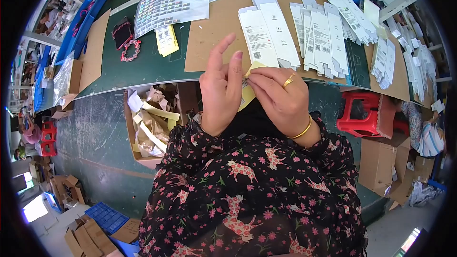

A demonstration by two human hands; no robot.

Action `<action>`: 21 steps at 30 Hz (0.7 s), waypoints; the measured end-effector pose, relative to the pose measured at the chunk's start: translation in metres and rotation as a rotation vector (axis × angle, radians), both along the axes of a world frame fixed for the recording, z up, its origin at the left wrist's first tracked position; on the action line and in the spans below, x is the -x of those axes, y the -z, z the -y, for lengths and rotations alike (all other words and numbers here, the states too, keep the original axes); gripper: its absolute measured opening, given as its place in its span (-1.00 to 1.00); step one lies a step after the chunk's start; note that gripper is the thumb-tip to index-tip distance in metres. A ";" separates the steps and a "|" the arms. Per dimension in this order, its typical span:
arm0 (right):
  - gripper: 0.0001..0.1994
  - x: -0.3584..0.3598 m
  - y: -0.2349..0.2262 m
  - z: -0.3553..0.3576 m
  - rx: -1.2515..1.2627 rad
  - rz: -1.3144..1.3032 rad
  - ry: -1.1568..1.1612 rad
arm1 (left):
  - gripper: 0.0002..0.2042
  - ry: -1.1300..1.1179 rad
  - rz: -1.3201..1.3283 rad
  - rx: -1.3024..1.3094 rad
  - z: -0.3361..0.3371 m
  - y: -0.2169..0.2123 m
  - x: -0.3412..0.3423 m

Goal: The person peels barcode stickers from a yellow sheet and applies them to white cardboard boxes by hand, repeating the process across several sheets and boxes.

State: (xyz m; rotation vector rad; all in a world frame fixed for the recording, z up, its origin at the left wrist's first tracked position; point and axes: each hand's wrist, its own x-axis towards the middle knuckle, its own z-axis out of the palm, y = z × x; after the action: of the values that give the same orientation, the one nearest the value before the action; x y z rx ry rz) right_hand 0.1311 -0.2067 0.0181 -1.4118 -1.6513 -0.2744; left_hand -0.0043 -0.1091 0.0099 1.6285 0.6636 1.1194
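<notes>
In front of my chest my right hand (283, 95), with a gold ring and bracelet, pinches the upper end of a yellow-backed label sheet (247, 96). Its fingertips are pressed together there. My left hand (221, 95) is raised beside the sheet, thumb and index finger stretched up and apart; its other fingers are mostly hidden. Just beyond lie flat white folded cartons (269, 33) with printed text and codes. More white cartons (321, 38) are fanned out to their right. Another yellow-backed label sheet (166, 40) lies on the table at the left.
Sheets of small stickers (171, 7) cover the back left of the green table, near a beaded bracelet (130, 50) and a dark phone-like item (122, 33). Below the edge stands a carton of paper scraps (152, 128). A red stool (359, 114) is at the right.
</notes>
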 end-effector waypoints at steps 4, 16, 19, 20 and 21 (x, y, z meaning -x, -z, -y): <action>-0.76 -0.004 -0.001 0.003 0.041 0.205 -0.025 | -0.68 0.078 -0.055 0.169 -0.009 0.004 0.005; -0.76 -0.053 0.009 -0.009 0.016 -0.194 -0.093 | -0.66 0.215 -0.329 0.171 -0.048 0.037 0.002; -0.87 -0.092 0.035 -0.018 0.195 -0.715 0.163 | -0.63 0.207 -0.435 0.001 -0.050 0.037 -0.008; -0.88 -0.099 0.044 -0.018 0.225 -0.779 0.167 | -0.61 0.188 -0.492 -0.098 -0.050 0.036 -0.013; -0.89 -0.102 0.048 -0.021 0.256 -0.843 0.167 | -0.59 0.165 -0.548 -0.196 -0.050 0.037 -0.017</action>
State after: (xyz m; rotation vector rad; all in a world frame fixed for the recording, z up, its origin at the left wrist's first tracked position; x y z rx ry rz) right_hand 0.2336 -0.1860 -0.0294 -1.5554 -0.8899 0.4151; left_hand 0.0129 -0.0592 -0.0274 2.1459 0.7641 0.6287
